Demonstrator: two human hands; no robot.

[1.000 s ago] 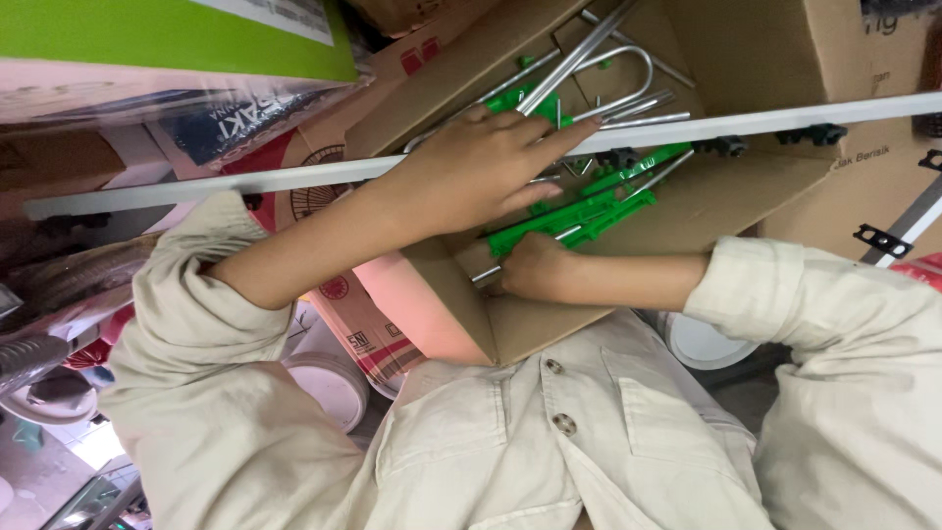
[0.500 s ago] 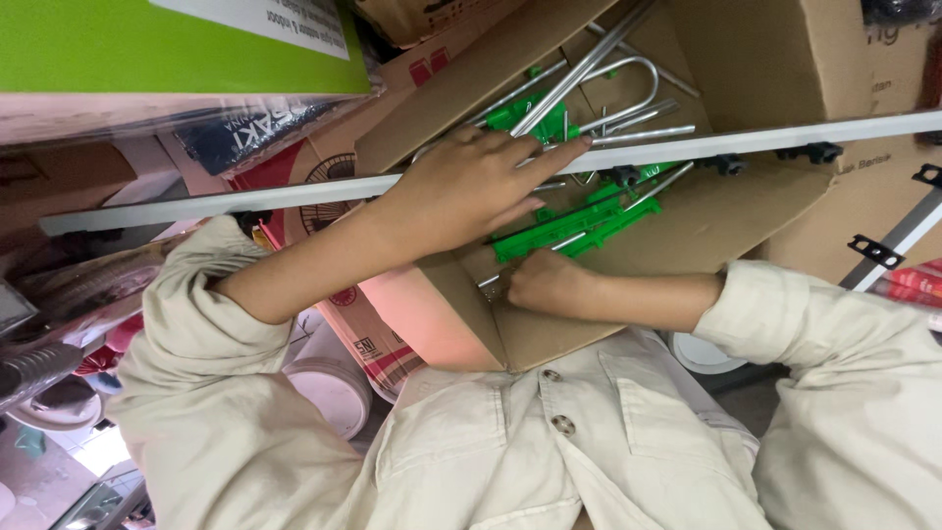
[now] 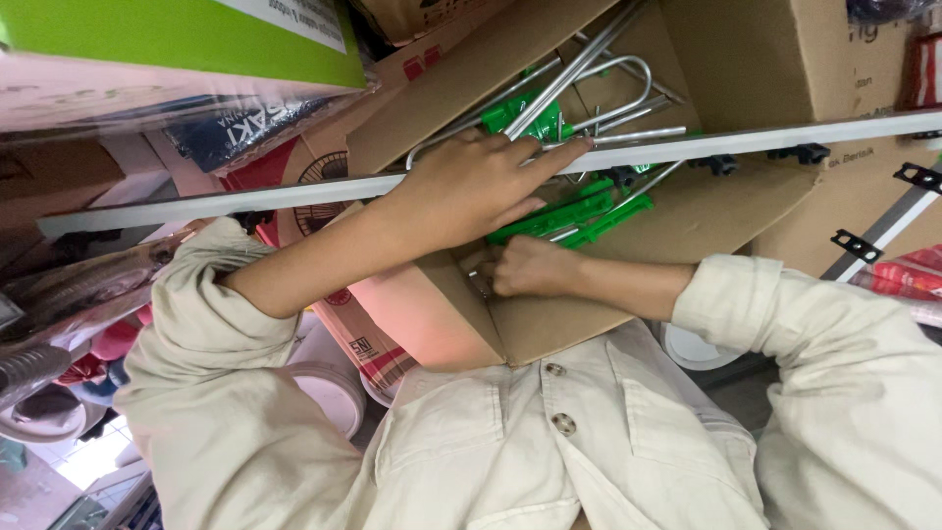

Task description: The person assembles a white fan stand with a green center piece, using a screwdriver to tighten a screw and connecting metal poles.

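An open cardboard box (image 3: 687,236) is held against my chest. Inside lie bent metal tubes (image 3: 628,74) and green plastic parts (image 3: 579,211). My left hand (image 3: 471,186) reaches in from the left, its fingers stretched flat over the tubes and green parts, with the fingertips at a white rail. My right hand (image 3: 530,267) comes from the right and is curled at the box's near inner corner, gripping the cardboard edge. What lies beneath my left palm is hidden.
A long white rail (image 3: 736,145) crosses in front of the box. Stacked cartons, one with a green lid (image 3: 177,34), crowd the upper left. More cardboard boxes (image 3: 785,59) stand behind. White round containers (image 3: 324,393) sit low on the left.
My left hand has slid a little to the right over the tubes, with the fingers stretched further. The right hand keeps its grip at the box corner.
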